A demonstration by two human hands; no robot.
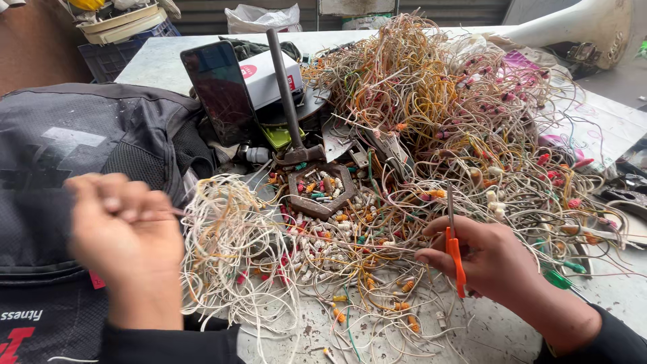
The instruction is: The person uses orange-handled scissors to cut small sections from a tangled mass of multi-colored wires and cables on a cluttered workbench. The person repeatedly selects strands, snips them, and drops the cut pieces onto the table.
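My right hand (495, 259) grips orange-handled scissors (455, 256), blades pointing up and away, over a tangle of thin wires. My left hand (125, 232) is raised and blurred at the left, fingers pinched on a thin wire strand next to a bundle of whitish wires (229, 236). A big heap of orange, white and red wires (438, 114) with small connectors covers the table's middle and right. Cut connector pieces (323, 236) lie scattered between my hands.
A hammer (286, 101) leans over a rusty hexagonal metal piece (320, 189). A dark phone (219, 91) stands against a white box (269, 74). A black backpack (74, 148) fills the left. A green-handled tool (559, 278) lies at the right. Crates and bags sit at the back.
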